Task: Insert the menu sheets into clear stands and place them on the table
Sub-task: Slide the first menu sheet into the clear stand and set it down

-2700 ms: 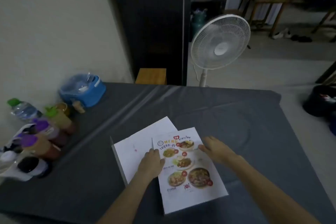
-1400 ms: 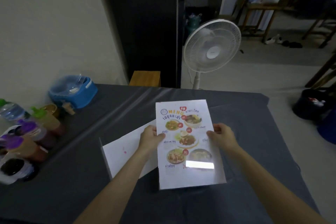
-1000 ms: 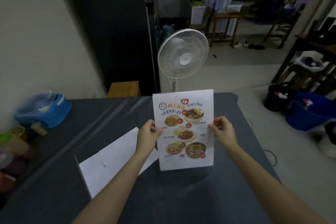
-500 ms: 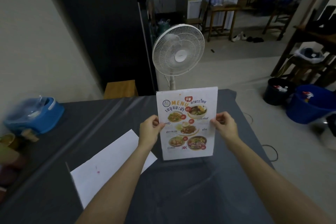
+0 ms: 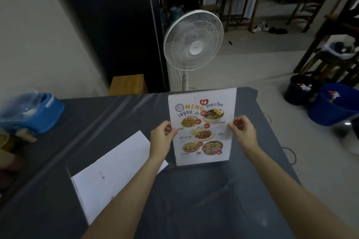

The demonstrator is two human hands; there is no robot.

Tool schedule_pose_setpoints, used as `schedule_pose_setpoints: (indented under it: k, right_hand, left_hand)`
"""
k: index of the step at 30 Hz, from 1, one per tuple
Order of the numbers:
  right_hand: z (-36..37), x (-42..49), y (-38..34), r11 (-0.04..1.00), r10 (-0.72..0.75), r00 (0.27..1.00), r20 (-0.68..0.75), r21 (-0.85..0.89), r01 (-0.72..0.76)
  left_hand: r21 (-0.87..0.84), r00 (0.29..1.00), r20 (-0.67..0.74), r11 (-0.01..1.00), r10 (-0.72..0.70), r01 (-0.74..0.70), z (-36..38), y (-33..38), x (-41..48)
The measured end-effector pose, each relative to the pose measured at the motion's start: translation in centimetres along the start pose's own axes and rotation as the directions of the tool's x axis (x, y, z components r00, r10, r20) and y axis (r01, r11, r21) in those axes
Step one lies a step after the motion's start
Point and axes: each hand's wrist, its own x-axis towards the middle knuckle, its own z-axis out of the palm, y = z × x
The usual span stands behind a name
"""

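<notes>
A clear stand holding a colour menu sheet with food photos stands upright on the grey table, its printed side toward me. My left hand pinches its left edge and my right hand pinches its right edge, both at mid height. A second sheet lies flat on the table to the left, white side up, in what looks like another clear stand lying down.
A blue container with a clear lid sits at the table's left edge, with blurred bottles in front of it. A white pedestal fan stands beyond the far edge. Buckets sit on the floor to the right.
I lifted the menu stand from lying flat beside the white sheet, turned it upright and moved it right and farther from me. In the last half second it has barely moved.
</notes>
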Motion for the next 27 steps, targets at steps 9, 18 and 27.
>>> schedule_pose_setpoints:
  k: [9, 18, 27]
  right_hand:
    - [-0.3, -0.8, 0.6, 1.0, 0.023, 1.0, 0.019, 0.017, -0.023]
    - [-0.3, -1.1, 0.5, 0.999, 0.05, 0.999, -0.005, -0.006, -0.05]
    - [-0.4, -1.8, 0.0, 0.997, 0.062, 0.998, -0.021, -0.039, -0.062]
  left_hand:
    - [-0.04, 1.0, 0.018, 0.999, -0.003, 0.004, 0.2, -0.2, -1.1]
    - [-0.015, 1.0, 0.014, 1.0, 0.003, -0.003, 0.0, 0.0, -1.5]
    - [0.022, 1.0, 0.03, 1.0, 0.0, -0.001, -0.3, 0.0, -1.8]
